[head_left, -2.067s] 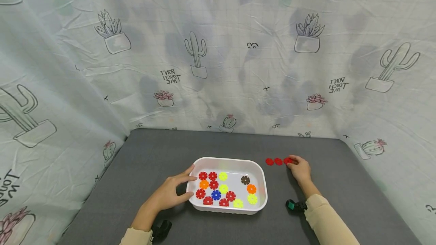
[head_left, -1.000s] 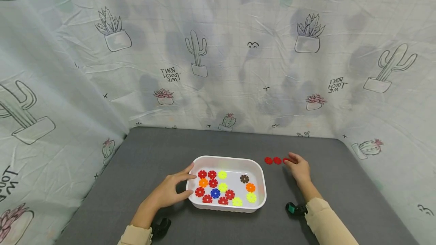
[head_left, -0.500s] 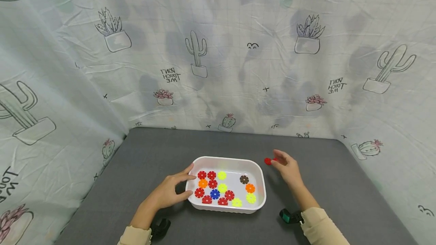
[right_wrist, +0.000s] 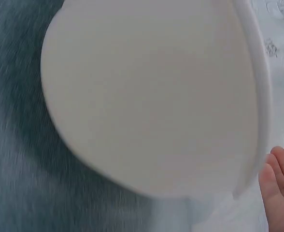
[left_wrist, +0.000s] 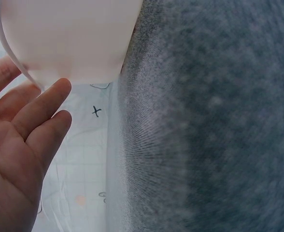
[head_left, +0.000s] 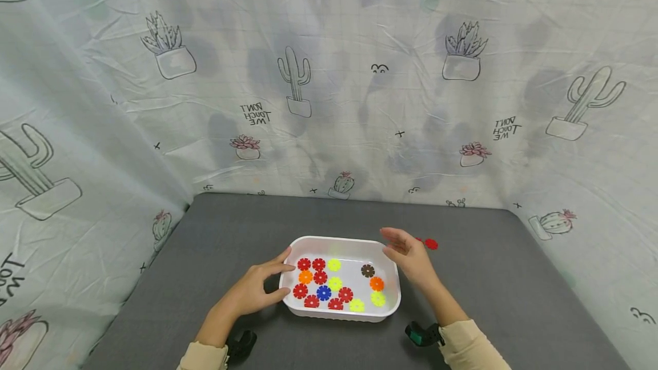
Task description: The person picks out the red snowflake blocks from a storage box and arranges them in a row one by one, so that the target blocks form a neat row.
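Observation:
In the head view, a white plastic tub holds several notched plastic discs in red, yellow, orange, blue and brown, such as the blue disc. My left hand holds the tub's left rim, with thumb and forefinger over it. The left wrist view shows other fingers outside the tub's wall. Above the tub's back right corner hovers my right hand, fingers apart, with nothing seen between them. Behind it, a red disc lies on the table, and another is partly hidden.
The tub stands on a dark grey table. A pale printed curtain hangs behind and at both sides. A black wrist device sits below my right wrist, and another device is below the left.
My right hand has left the rightmost red disc and moved left along the row to the tub's corner. It covers the row's left end now. The left hand and tub stay put.

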Available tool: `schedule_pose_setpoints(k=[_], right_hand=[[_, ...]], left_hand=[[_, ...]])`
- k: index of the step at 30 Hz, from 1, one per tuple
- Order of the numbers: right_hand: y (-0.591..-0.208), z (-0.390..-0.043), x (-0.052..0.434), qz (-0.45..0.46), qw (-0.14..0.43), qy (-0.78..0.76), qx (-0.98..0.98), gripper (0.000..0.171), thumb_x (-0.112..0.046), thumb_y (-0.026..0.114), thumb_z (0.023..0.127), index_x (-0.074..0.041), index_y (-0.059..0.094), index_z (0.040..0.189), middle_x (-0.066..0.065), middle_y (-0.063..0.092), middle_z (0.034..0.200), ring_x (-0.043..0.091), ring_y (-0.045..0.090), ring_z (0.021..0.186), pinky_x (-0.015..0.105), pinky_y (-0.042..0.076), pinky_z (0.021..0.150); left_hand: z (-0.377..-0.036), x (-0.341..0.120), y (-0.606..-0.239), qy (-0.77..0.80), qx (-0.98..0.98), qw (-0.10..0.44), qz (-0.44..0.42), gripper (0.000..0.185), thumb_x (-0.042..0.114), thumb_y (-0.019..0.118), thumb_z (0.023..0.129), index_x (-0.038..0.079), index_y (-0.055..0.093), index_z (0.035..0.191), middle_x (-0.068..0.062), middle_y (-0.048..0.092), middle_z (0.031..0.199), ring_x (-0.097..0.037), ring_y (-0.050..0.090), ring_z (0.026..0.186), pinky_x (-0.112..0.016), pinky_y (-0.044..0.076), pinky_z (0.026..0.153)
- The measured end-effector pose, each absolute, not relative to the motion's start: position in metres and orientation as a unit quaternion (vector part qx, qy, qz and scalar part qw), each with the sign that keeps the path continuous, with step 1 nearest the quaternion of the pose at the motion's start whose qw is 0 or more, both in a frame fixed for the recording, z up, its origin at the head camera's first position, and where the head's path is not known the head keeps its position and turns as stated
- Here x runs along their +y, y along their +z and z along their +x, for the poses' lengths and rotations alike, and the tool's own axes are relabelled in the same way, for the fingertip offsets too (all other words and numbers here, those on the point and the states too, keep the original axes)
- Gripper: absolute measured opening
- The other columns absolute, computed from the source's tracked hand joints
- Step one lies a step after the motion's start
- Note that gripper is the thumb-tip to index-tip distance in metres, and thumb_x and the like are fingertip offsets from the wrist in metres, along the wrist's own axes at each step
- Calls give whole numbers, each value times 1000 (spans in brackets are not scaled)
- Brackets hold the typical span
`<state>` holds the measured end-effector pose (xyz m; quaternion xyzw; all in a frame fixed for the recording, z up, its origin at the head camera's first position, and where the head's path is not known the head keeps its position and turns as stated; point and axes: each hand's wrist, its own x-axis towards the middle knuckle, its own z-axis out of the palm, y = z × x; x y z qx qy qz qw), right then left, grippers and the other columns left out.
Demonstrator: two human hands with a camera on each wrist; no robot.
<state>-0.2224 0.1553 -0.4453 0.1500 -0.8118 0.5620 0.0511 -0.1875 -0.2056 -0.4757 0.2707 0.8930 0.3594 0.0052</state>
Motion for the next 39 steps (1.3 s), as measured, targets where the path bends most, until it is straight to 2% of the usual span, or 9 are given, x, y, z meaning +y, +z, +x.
schedule_pose_setpoints(k=[9, 15, 22, 25, 35, 39], right_hand=[[-440, -216, 126, 192, -22, 585, -788, 40, -11, 61, 84, 1, 51, 121, 22, 53, 122, 35, 50, 113, 35, 44, 93], [-429, -209, 109, 192, -93, 579, -787, 41, -8, 61, 83, 5, 50, 120, 26, 51, 122, 41, 47, 114, 44, 40, 95], [-456, -222, 104, 226, -140, 551, -791, 38, -8, 61, 83, 2, 53, 119, 22, 54, 120, 36, 51, 111, 34, 47, 90], [-464, -224, 102, 236, -162, 540, -791, 37, -7, 61, 82, 2, 53, 117, 22, 55, 118, 36, 52, 109, 34, 48, 88], [-461, -222, 100, 238, -209, 490, -812, 30, -6, 66, 78, 2, 59, 106, 16, 62, 106, 29, 58, 99, 36, 49, 85], [-462, -222, 99, 236, -223, 461, -826, 28, -9, 67, 77, -1, 61, 103, 10, 64, 101, 22, 60, 93, 32, 50, 82]], left_hand=[[-188, -205, -477, 357, 894, 10, 270, 46, 33, 63, 81, 15, 55, 123, 1, 31, 145, -20, 41, 125, -48, 40, 95], [-188, -206, -476, 355, 894, 10, 272, 46, 33, 63, 81, 16, 56, 123, 0, 31, 145, -19, 41, 125, -47, 40, 95], [-189, -204, -476, 355, 896, 15, 267, 46, 35, 61, 82, 15, 56, 123, 0, 31, 145, -20, 43, 124, -49, 41, 93], [-189, -205, -476, 357, 895, 16, 267, 46, 35, 61, 82, 15, 56, 122, 0, 30, 145, -20, 44, 123, -49, 41, 93], [-189, -207, -471, 370, 889, 20, 268, 47, 36, 61, 82, 14, 55, 123, 0, 31, 145, -20, 40, 126, -49, 39, 95], [-190, -207, -469, 368, 890, 18, 270, 48, 38, 61, 81, 15, 55, 123, 0, 31, 145, -18, 40, 126, -47, 40, 95]])
